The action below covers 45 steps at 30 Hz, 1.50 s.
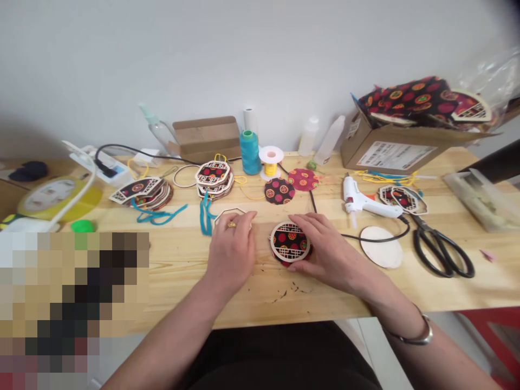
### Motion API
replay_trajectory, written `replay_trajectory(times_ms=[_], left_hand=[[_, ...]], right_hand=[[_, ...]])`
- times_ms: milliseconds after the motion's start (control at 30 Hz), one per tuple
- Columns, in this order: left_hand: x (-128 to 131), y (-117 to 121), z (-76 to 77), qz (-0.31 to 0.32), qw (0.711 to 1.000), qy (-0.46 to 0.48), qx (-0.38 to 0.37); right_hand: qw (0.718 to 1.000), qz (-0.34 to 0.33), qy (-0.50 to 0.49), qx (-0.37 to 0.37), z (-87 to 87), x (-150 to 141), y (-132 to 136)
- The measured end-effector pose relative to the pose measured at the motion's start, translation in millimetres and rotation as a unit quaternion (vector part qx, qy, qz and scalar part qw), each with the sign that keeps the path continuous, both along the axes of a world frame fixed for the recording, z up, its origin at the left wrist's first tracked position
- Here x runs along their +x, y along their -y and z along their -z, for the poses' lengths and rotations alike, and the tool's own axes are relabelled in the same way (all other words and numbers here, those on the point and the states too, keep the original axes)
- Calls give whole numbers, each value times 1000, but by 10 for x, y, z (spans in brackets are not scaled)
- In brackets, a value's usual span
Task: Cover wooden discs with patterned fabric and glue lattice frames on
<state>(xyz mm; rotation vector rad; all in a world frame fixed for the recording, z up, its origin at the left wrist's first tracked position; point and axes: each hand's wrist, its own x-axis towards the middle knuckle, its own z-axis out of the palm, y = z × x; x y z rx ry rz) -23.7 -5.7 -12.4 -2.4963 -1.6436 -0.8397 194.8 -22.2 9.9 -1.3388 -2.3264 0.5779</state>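
My right hand curves round the right side of a stack of round pieces. A pale wooden lattice ring over black floral fabric tops the stack, and red fabric edges show below it. My left hand is at the near side of a thin octagonal wooden frame, fingers bent together over its edge. Its fingertips are partly hidden. Just beyond the hands are a black fabric disc and a red fabric disc. To the right of my right hand is a white disc.
A white glue gun and its cord lie at right, beside black-handled scissors. Teal thread and a yellow spool stand behind. Finished-looking ornaments with teal cords lie left. A cardboard box sits back right.
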Motion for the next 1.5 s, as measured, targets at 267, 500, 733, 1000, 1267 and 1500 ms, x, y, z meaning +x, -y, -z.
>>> replay_trajectory(times_ms=[267, 500, 733, 1000, 1267, 1500], left_hand=[[29, 27, -3, 73, 994, 74, -30], [38, 37, -8, 75, 992, 86, -49], [40, 30, -7, 77, 993, 87, -36], [40, 32, -12, 96, 990, 89, -44], [57, 56, -13, 138, 985, 89, -52], [101, 108, -19, 116, 987, 53, -96]], right_hand=[[1000, -7, -25, 0, 16, 8, -13], [1000, -2, -26, -7, -3, -4, -21], [956, 136, -258, -17, 16, 127, -22], [859, 169, -469, -118, -62, 287, 68], [949, 148, -253, -112, -17, 301, 383], [998, 36, -11, -53, -135, 394, 510]])
